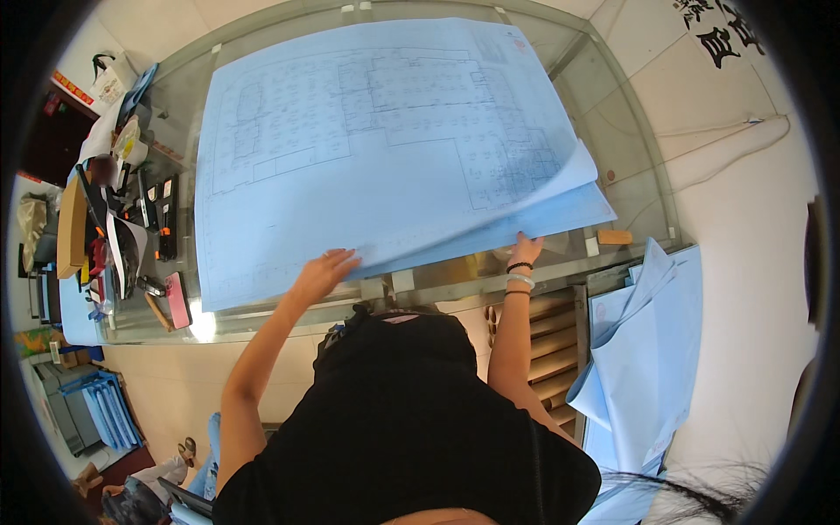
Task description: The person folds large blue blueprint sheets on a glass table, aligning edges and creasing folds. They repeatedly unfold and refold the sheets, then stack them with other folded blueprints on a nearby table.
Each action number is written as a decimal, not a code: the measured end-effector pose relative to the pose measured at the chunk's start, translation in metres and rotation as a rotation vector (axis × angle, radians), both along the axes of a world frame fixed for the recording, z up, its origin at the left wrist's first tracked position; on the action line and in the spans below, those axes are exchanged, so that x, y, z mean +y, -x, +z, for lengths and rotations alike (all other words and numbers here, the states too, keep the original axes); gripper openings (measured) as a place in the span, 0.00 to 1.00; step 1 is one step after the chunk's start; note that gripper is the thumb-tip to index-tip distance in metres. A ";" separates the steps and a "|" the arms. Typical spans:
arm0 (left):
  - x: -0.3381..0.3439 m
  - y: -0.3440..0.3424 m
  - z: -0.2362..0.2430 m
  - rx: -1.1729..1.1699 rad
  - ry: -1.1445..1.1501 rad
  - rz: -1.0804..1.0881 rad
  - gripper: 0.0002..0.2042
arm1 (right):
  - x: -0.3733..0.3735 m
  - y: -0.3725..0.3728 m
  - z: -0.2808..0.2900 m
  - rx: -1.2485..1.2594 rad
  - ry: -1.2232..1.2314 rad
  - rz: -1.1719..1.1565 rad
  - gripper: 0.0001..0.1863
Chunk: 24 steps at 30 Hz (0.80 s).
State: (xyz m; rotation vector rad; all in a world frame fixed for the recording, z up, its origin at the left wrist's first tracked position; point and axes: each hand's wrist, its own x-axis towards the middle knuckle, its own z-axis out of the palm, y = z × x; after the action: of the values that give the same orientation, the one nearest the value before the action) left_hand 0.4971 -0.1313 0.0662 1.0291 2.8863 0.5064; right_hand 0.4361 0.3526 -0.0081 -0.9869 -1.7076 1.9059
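A stack of large light-blue blueprint sheets (289,210) with printed floor-plan lines lies across a glass-topped table in front of me. My left hand (328,271) rests over the near edge, its fingers laid on the top sheet. The right part of that sheet bows upward and curls, apart from the lower blueprint sheet (569,213) beneath it. At the near edge, right of the middle, my right hand (525,251) has its fingers closed on the lower sheet's edge. Dark bracelets and a pale one circle that wrist.
A glass table (630,149) with a metal frame carries the sheets. To the left are a pink phone (178,300), black tools (166,219) and a cardboard box (72,227). A small tan block (614,237) sits right. More folded blue sheets (647,341) hang beside a slatted rack (553,350).
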 end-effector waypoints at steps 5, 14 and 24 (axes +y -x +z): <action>0.024 -0.015 -0.030 -0.006 0.092 -0.005 0.33 | -0.012 -0.017 0.004 0.066 0.305 0.001 0.28; 0.034 0.001 -0.034 0.004 0.106 0.082 0.39 | 0.004 -0.040 -0.019 0.097 0.230 0.033 0.21; 0.059 -0.051 -0.030 -0.047 -0.263 0.262 0.35 | 0.033 -0.014 0.003 0.200 0.860 0.235 0.40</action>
State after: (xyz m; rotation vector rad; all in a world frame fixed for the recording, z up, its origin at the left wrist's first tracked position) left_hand 0.5481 -0.0725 0.0366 0.6481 2.9840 0.9308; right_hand 0.4499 0.3859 -0.0049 -0.8222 -0.8899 2.8703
